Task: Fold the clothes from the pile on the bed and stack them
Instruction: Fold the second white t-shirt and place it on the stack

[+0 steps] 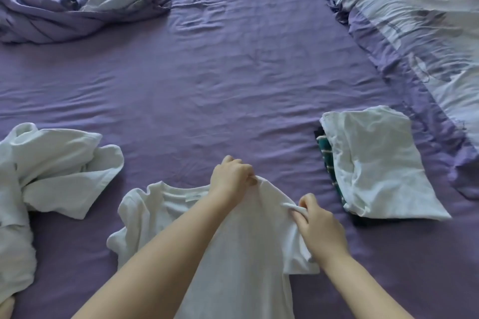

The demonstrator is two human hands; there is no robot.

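Observation:
A white T-shirt (pixel 248 254) lies on the purple bed sheet (pixel 207 85) in front of me, collar toward the far side, its left sleeve bunched. My left hand (pixel 230 179) grips the shirt at its right shoulder, fingers curled round the cloth. My right hand (pixel 320 225) pinches the right sleeve's hem. To the left is a rumpled pile of white clothes (pixel 46 171). At the right stands a stack of folded clothes (pixel 373 163), a white garment on top and a dark green checked one under it.
A crumpled purple and pale blue sheet (pixel 77 5) lies at the far left. A floral quilt (pixel 420 28) runs along the bed's right side, close to the stack.

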